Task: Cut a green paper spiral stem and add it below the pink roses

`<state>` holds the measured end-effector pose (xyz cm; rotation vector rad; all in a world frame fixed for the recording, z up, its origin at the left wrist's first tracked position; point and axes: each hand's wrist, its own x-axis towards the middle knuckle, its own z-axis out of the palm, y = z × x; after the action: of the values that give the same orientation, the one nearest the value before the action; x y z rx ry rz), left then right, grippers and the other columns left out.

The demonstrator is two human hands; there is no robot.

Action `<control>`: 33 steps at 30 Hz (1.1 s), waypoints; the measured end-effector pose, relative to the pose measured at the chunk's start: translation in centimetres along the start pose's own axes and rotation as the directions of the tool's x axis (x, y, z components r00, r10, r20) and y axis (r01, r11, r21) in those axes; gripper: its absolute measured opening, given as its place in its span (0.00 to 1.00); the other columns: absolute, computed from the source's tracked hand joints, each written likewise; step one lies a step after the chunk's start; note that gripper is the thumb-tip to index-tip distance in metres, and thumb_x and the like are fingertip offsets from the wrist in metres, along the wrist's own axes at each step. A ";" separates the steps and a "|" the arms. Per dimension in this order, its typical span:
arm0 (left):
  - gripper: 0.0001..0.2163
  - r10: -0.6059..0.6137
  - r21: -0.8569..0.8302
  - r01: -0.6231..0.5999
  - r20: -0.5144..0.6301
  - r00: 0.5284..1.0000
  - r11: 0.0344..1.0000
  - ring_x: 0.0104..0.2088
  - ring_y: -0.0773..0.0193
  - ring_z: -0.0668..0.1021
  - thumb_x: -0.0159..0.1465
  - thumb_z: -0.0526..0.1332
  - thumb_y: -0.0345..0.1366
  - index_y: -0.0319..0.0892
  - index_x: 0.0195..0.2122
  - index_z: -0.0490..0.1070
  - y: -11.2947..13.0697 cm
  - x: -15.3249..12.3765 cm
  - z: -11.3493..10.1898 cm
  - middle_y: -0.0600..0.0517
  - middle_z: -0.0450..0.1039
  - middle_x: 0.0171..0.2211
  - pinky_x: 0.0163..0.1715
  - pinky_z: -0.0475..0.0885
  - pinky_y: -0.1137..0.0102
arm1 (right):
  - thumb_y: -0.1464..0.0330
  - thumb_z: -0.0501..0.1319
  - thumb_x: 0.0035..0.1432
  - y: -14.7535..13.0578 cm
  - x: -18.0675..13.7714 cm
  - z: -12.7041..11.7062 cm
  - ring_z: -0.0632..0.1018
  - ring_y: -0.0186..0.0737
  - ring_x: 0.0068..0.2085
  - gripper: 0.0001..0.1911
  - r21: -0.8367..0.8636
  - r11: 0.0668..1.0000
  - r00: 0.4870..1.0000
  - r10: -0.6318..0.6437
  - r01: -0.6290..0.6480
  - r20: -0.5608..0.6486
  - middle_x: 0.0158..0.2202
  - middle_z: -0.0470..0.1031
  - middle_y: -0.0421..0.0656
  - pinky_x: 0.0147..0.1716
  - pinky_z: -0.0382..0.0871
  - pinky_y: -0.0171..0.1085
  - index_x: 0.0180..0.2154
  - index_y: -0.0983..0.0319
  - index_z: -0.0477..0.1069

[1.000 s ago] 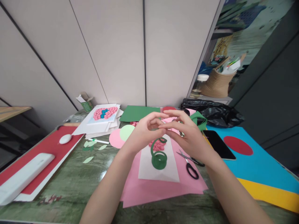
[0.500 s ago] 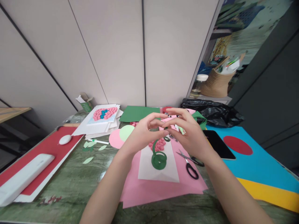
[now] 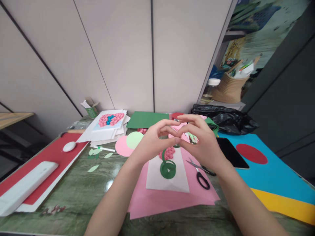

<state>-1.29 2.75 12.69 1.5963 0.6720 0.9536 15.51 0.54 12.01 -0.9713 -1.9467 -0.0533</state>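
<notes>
A dark green paper strip point(image 3: 167, 167) curls down in a spiral onto a white sheet point(image 3: 167, 175). My left hand point(image 3: 154, 141) and my right hand point(image 3: 201, 141) meet above it, fingertips pinched together on the strip's upper end. Behind the strip, a cluster of small pink paper balls point(image 3: 167, 152) sits on the white sheet. The white sheet lies on a pink sheet point(image 3: 169, 198).
Black-handled scissors point(image 3: 200, 173) lie right of the white sheet, a dark phone point(image 3: 231, 152) beyond them on blue paper point(image 3: 275, 173). At left are a red mat point(image 3: 52, 155), white keyboard point(image 3: 24, 186), mouse point(image 3: 69, 146) and a paper stack point(image 3: 108, 129). Green paper point(image 3: 147, 119) lies behind.
Both hands have drawn closer together and the green strip's coil has tightened and shortened; its hanging part is now narrower than a second ago.
</notes>
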 end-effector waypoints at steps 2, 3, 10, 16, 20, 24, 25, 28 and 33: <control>0.15 -0.001 -0.014 0.001 -0.023 1.000 1.000 0.35 0.65 0.75 0.56 0.64 0.33 0.45 0.45 0.67 -0.1 0.0 0.0 0.53 0.72 0.31 0.34 0.72 0.69 | 0.73 0.63 0.53 0.2 -0.1 0.0 0.71 0.44 0.50 0.04 -0.019 0.999 0.999 -0.027 0.027 -0.017 0.47 0.68 0.46 0.44 0.68 0.44 0.30 0.58 0.71; 0.15 -0.005 -0.019 0.004 -0.030 1.000 1.000 0.34 0.66 0.75 0.56 0.64 0.33 0.45 0.45 0.67 -0.1 0.1 -0.1 0.54 0.72 0.31 0.34 0.72 0.69 | 0.73 0.63 0.53 0.3 -0.1 0.0 0.71 0.44 0.50 0.04 -0.025 0.999 0.999 -0.038 0.037 -0.025 0.47 0.68 0.45 0.44 0.68 0.44 0.31 0.58 0.72; 0.16 -0.021 0.020 0.022 -0.008 1.000 1.000 0.32 0.67 0.74 0.55 0.64 0.32 0.45 0.45 0.67 -0.1 0.1 -0.5 0.55 0.71 0.28 0.35 0.71 0.68 | 0.72 0.59 0.58 0.3 0.0 -0.1 0.70 0.45 0.51 0.07 -0.009 0.996 0.993 -0.090 0.091 0.081 0.49 0.67 0.47 0.45 0.69 0.46 0.37 0.56 0.74; 0.15 -0.006 0.078 0.008 -0.026 1.000 0.997 0.34 0.65 0.74 0.56 0.63 0.32 0.45 0.45 0.67 -0.2 0.0 -0.4 0.53 0.71 0.29 0.35 0.70 0.68 | 0.73 0.58 0.58 0.3 -0.1 0.1 0.69 0.47 0.52 0.10 -0.020 0.998 0.993 -0.054 0.057 0.103 0.51 0.67 0.47 0.46 0.68 0.50 0.37 0.55 0.74; 0.15 -0.029 0.036 0.029 -0.007 1.000 0.999 0.35 0.65 0.75 0.56 0.63 0.32 0.45 0.46 0.67 -0.1 0.0 -0.2 0.52 0.72 0.32 0.35 0.71 0.68 | 0.74 0.61 0.55 0.6 -0.3 0.2 0.69 0.46 0.52 0.07 -0.011 1.000 0.999 -0.020 0.020 0.030 0.50 0.67 0.45 0.46 0.68 0.48 0.33 0.56 0.74; 0.16 -0.032 -0.038 0.034 0.043 0.999 0.999 0.35 0.66 0.75 0.56 0.64 0.32 0.44 0.46 0.67 -0.1 0.0 0.0 0.53 0.72 0.32 0.33 0.71 0.71 | 0.75 0.63 0.52 0.3 -0.3 0.2 0.70 0.46 0.50 0.06 -0.005 1.000 0.999 -0.009 0.008 -0.038 0.47 0.68 0.44 0.44 0.68 0.46 0.28 0.57 0.72; 0.16 -0.030 -0.054 0.034 0.057 0.998 0.998 0.35 0.66 0.75 0.56 0.64 0.32 0.44 0.46 0.67 -0.1 0.0 0.1 0.53 0.72 0.32 0.32 0.70 0.72 | 0.75 0.63 0.51 0.3 -0.2 0.2 0.71 0.46 0.50 0.06 0.004 1.000 0.999 -0.003 0.004 -0.039 0.47 0.68 0.44 0.44 0.68 0.46 0.27 0.57 0.72; 0.16 -0.029 -0.081 0.036 0.083 0.996 0.996 0.34 0.67 0.75 0.56 0.64 0.31 0.44 0.45 0.68 -0.2 0.1 0.3 0.53 0.71 0.32 0.31 0.70 0.73 | 0.75 0.64 0.50 0.1 -0.2 0.2 0.71 0.46 0.50 0.07 0.028 0.999 0.999 0.020 -0.019 -0.030 0.46 0.68 0.44 0.43 0.69 0.47 0.25 0.58 0.69; 0.15 -0.025 -0.101 0.032 0.070 0.997 0.994 0.32 0.68 0.75 0.55 0.65 0.31 0.44 0.44 0.69 -0.1 0.0 0.6 0.53 0.72 0.32 0.31 0.70 0.73 | 0.77 0.64 0.47 0.2 -0.2 0.2 0.71 0.46 0.49 0.10 0.013 1.000 0.999 0.023 -0.022 -0.044 0.46 0.69 0.43 0.45 0.68 0.47 0.24 0.58 0.66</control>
<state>-0.81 2.48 12.51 1.5181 0.5875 0.8940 15.54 0.62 11.68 -0.9759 -1.8934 -0.0494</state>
